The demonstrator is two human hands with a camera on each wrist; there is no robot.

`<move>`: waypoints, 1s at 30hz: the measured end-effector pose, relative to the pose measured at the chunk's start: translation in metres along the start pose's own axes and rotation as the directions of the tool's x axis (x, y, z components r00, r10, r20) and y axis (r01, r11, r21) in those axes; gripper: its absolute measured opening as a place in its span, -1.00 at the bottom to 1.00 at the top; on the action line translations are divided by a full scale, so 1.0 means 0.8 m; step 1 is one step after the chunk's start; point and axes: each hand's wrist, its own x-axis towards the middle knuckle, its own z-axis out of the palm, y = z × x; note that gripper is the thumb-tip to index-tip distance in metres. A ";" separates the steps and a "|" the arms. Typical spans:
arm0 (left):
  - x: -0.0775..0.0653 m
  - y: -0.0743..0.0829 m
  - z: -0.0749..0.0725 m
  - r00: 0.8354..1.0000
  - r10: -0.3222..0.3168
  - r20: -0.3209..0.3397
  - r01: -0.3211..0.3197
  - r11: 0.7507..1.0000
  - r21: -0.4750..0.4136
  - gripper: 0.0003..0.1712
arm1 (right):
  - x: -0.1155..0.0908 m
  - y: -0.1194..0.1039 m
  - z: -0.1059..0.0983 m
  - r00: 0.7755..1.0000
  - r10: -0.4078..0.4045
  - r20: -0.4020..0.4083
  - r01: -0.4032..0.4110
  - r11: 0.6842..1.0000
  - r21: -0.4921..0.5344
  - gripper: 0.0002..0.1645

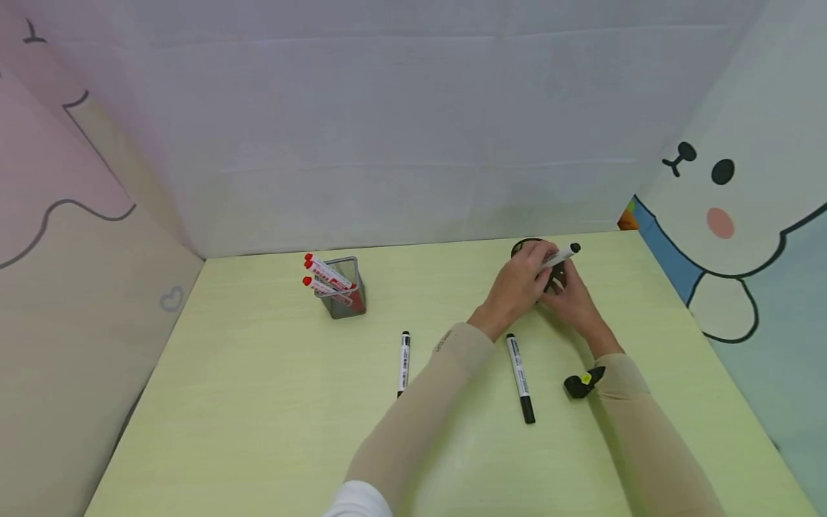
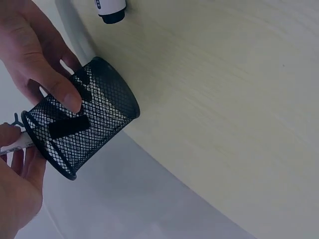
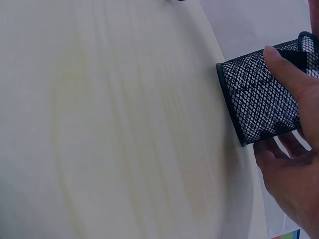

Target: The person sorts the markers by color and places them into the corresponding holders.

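Observation:
Near the far right edge of the table, my left hand (image 1: pixel 513 287) pinches a white marker (image 1: pixel 561 256) with a black end, at the mouth of a black mesh pen cup (image 2: pixel 107 94). The marker's dark cap (image 2: pixel 69 127) shows through the mesh, inside the cup. My right hand (image 3: pixel 294 169) grips the cup round its side, the thumb lying along the mesh. Both wrist views show the cup tilted over. On the table nearer to me lie two more white markers with black caps, one marker (image 1: pixel 520 378) between my forearms and another marker (image 1: pixel 404 362) left of my left sleeve.
A grey mesh holder (image 1: pixel 342 305) with several red-capped markers (image 1: pixel 329 273) stands at the back left. A small black thing with a yellow patch (image 1: pixel 584 380) shows beside my right cuff. A pale wall (image 1: pixel 413 143) rises behind the table (image 1: pixel 258 402).

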 end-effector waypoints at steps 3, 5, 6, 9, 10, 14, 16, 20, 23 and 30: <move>-0.001 -0.002 0.003 1.000 -0.006 0.026 0.005 1.000 0.022 -0.68 | 0.001 0.000 0.001 1.000 0.000 -0.004 0.000 1.000 0.011 0.05; -0.001 -0.003 0.005 0.999 -0.007 0.039 0.006 1.000 0.030 -0.68 | 0.002 0.000 0.001 1.000 0.005 -0.009 -0.005 1.000 0.014 0.05; 0.000 -0.003 0.005 0.999 -0.007 0.043 0.006 0.999 0.034 -0.67 | 0.002 0.000 0.001 1.000 0.008 -0.011 -0.008 1.000 0.017 0.04; 0.001 -0.004 0.007 0.998 -0.012 0.055 0.010 1.000 0.026 -0.67 | 0.002 0.000 0.002 1.000 0.005 -0.014 -0.005 1.000 0.013 0.00; 0.001 -0.005 0.007 0.998 -0.011 0.061 0.010 1.000 0.022 -0.68 | 0.002 0.000 0.002 1.000 0.003 -0.012 -0.003 1.000 0.007 -0.01; 0.002 -0.005 0.006 0.995 -0.008 0.102 0.004 0.999 0.035 -0.69 | 0.000 -0.002 0.002 1.000 0.002 -0.003 -0.002 1.000 -0.019 -0.11; 0.002 -0.005 0.007 0.993 -0.009 0.122 0.002 0.998 0.059 -0.71 | 0.000 -0.004 0.002 1.000 0.007 -0.001 -0.007 0.999 -0.033 -0.16; 0.001 -0.005 0.010 0.990 -0.031 0.139 0.012 0.991 0.134 -0.71 | -0.001 -0.007 0.002 1.000 0.016 -0.005 -0.016 0.999 -0.039 -0.26; 0.000 -0.007 0.013 0.990 -0.035 0.136 0.011 0.985 0.170 -0.68 | 0.001 -0.007 0.002 1.000 0.019 -0.003 -0.019 1.000 -0.024 -0.29; -0.002 -0.012 0.014 0.994 -0.019 0.112 -0.001 0.984 0.176 -0.64 | 0.002 -0.005 0.000 1.000 0.029 0.005 -0.029 0.999 -0.021 -0.27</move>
